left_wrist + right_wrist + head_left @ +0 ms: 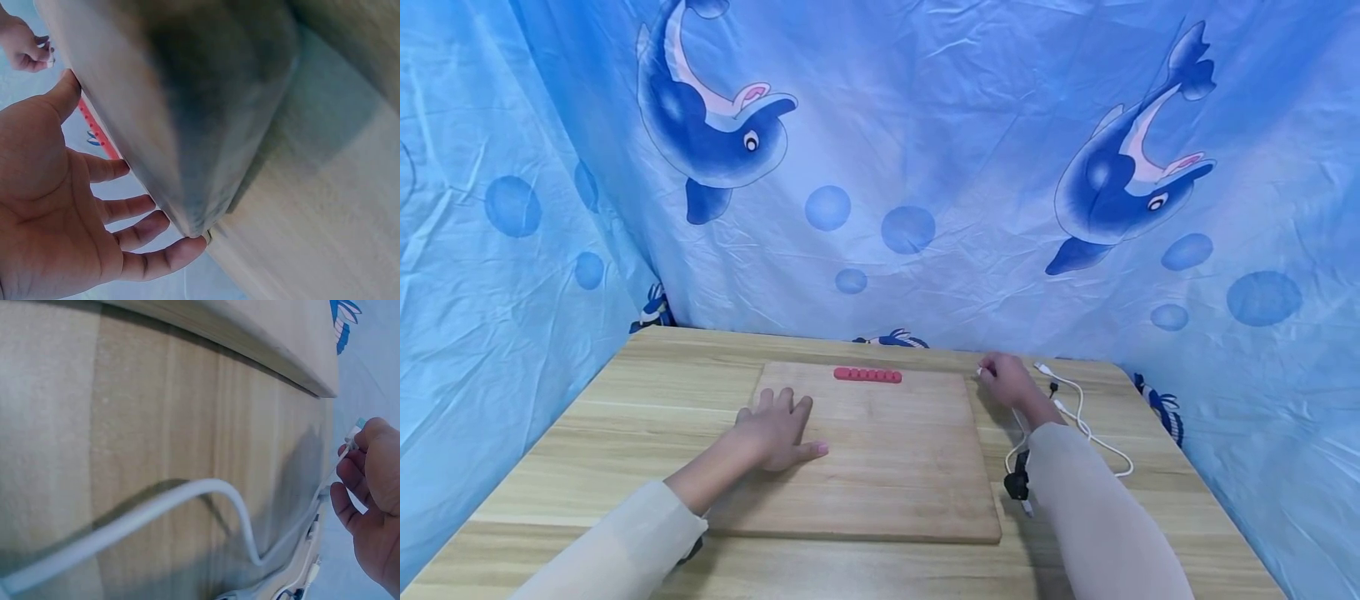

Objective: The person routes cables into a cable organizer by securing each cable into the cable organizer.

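Observation:
My left hand (775, 433) lies spread on the left part of a wooden board (895, 467); in the left wrist view its fingertips touch the board's surface. The right hand (1009, 385), past the board's far right corner, pinches a small white cable plug (354, 432) between thumb and fingers. From that plug a white cable (212, 486) runs back over the table. A red strip with a row of notches (868, 375) sits along the board's far edge.
Right of the board, another white cable (1112, 450) with a plug (1042, 368) lies on the wooden table (587, 450), near a black piece (1017, 485) beside the right forearm. Blue cloth (865, 150) with dolphins hangs behind and at both sides.

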The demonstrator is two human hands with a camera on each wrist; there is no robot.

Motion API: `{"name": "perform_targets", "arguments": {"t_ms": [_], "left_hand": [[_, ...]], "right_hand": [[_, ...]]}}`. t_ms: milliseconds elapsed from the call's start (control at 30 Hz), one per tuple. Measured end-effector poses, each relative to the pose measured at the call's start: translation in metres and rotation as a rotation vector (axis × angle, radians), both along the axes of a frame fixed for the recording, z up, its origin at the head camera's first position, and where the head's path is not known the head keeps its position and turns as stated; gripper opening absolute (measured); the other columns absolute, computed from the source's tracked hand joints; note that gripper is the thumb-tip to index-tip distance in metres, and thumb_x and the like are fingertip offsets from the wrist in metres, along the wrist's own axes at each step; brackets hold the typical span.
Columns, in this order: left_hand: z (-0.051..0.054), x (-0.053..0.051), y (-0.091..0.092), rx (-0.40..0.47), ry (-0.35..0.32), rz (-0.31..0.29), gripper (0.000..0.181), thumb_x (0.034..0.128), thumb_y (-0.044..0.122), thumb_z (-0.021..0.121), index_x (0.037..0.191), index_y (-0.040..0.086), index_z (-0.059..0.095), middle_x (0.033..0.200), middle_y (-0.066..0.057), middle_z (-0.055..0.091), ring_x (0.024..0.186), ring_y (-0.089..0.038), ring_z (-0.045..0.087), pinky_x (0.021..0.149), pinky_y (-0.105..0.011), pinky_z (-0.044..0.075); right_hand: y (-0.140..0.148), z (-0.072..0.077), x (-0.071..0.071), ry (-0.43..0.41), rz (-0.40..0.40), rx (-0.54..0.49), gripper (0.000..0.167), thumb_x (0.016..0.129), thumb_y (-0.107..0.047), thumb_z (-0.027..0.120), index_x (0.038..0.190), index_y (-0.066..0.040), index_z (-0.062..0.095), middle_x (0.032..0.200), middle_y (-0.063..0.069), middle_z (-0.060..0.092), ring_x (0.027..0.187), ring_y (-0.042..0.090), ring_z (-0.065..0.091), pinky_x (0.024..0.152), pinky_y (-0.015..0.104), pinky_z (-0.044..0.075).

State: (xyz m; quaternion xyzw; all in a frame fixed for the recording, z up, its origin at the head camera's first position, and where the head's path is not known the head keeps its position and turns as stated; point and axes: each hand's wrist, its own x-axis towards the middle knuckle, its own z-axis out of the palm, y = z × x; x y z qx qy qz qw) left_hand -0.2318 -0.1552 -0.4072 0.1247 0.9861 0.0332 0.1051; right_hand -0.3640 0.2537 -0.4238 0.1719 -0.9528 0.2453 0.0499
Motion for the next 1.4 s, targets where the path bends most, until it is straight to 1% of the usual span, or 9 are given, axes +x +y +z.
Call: {"name": "perform_targets", "arguments": {"t_ms": [133, 333, 433, 600, 767, 1033, 1167, 1300, 1400], "left_hand": [[0.000, 0.000, 0.001, 0.001, 0.001, -0.002, 0.093, 0.0925, 0.072, 0.056, 0.156, 0.007, 0.038, 0.155, -0.025, 0.035, 0.133, -0.046, 0.034, 0.090, -0.067, 0.043], [0.002, 0.000, 0.003, -0.032, 0.008, 0.001, 0.091, 0.0925, 0.071, 0.057, 0.154, 0.006, 0.042, 0.152, -0.024, 0.040, 0.132, -0.046, 0.037, 0.089, -0.068, 0.046], [0.007, -0.001, 0.005, -0.038, 0.037, 0.002, 0.085, 0.0922, 0.067, 0.061, 0.147, 0.004, 0.050, 0.144, -0.024, 0.048, 0.128, -0.045, 0.044, 0.088, -0.066, 0.049], [0.016, -0.005, 0.015, 0.012, 0.085, -0.025, 0.068, 0.0936, 0.058, 0.066, 0.133, 0.003, 0.062, 0.133, -0.022, 0.059, 0.119, -0.044, 0.053, 0.090, -0.063, 0.050], [0.024, -0.014, 0.030, 0.078, 0.050, -0.091, 0.060, 0.0961, 0.054, 0.065, 0.134, 0.008, 0.063, 0.135, -0.021, 0.059, 0.120, -0.043, 0.055, 0.094, -0.062, 0.049], [0.031, -0.022, 0.056, 0.182, -0.021, -0.193, 0.064, 0.0983, 0.052, 0.064, 0.148, 0.013, 0.054, 0.150, -0.016, 0.052, 0.139, -0.042, 0.045, 0.108, -0.062, 0.040], [0.035, -0.025, 0.071, 0.230, -0.066, -0.263, 0.063, 0.1004, 0.049, 0.061, 0.150, 0.012, 0.052, 0.151, -0.014, 0.052, 0.143, -0.036, 0.043, 0.114, -0.056, 0.037], [0.036, -0.030, 0.085, 0.297, -0.073, -0.330, 0.060, 0.1023, 0.045, 0.060, 0.150, 0.009, 0.051, 0.152, -0.010, 0.053, 0.145, -0.031, 0.042, 0.118, -0.049, 0.034], [0.035, -0.034, 0.094, 0.343, -0.076, -0.358, 0.059, 0.1029, 0.042, 0.060, 0.150, 0.009, 0.050, 0.152, -0.008, 0.053, 0.145, -0.029, 0.042, 0.119, -0.047, 0.033]], "right_hand": [[0.002, 0.006, -0.002, 0.051, 0.026, -0.021, 0.011, 0.096, -0.002, 0.060, 0.096, 0.005, 0.068, 0.085, 0.012, 0.069, 0.079, 0.025, 0.063, 0.077, 0.043, 0.054], [0.002, 0.022, 0.002, 0.084, 0.074, -0.037, 0.015, 0.097, -0.003, 0.061, 0.101, 0.007, 0.070, 0.086, 0.012, 0.072, 0.077, 0.022, 0.064, 0.074, 0.041, 0.053], [0.002, 0.032, 0.004, 0.090, 0.093, -0.042, 0.016, 0.098, -0.004, 0.061, 0.103, 0.008, 0.071, 0.088, 0.013, 0.073, 0.078, 0.022, 0.066, 0.074, 0.041, 0.055], [0.003, 0.045, 0.006, 0.102, 0.114, -0.051, 0.016, 0.098, -0.003, 0.062, 0.105, 0.007, 0.072, 0.090, 0.016, 0.074, 0.079, 0.022, 0.068, 0.074, 0.039, 0.056], [0.001, 0.059, 0.010, 0.140, 0.133, -0.041, 0.017, 0.099, -0.004, 0.061, 0.107, 0.005, 0.073, 0.087, 0.013, 0.074, 0.072, 0.018, 0.065, 0.069, 0.036, 0.053], [-0.007, 0.079, 0.019, 0.143, 0.163, -0.045, 0.020, 0.102, -0.008, 0.059, 0.112, 0.002, 0.072, 0.077, 0.003, 0.068, 0.059, 0.012, 0.051, 0.059, 0.032, 0.046], [-0.011, 0.086, 0.022, 0.156, 0.168, -0.045, 0.019, 0.101, -0.007, 0.059, 0.112, 0.003, 0.073, 0.070, 0.001, 0.064, 0.056, 0.012, 0.048, 0.056, 0.031, 0.042], [-0.012, 0.091, 0.025, 0.180, 0.170, -0.046, 0.018, 0.101, -0.007, 0.060, 0.110, 0.002, 0.073, 0.069, 0.002, 0.064, 0.057, 0.013, 0.050, 0.056, 0.031, 0.043], [-0.014, 0.095, 0.028, 0.192, 0.176, -0.052, 0.018, 0.101, -0.008, 0.061, 0.110, 0.002, 0.073, 0.070, 0.002, 0.065, 0.058, 0.013, 0.052, 0.057, 0.031, 0.044]]}}
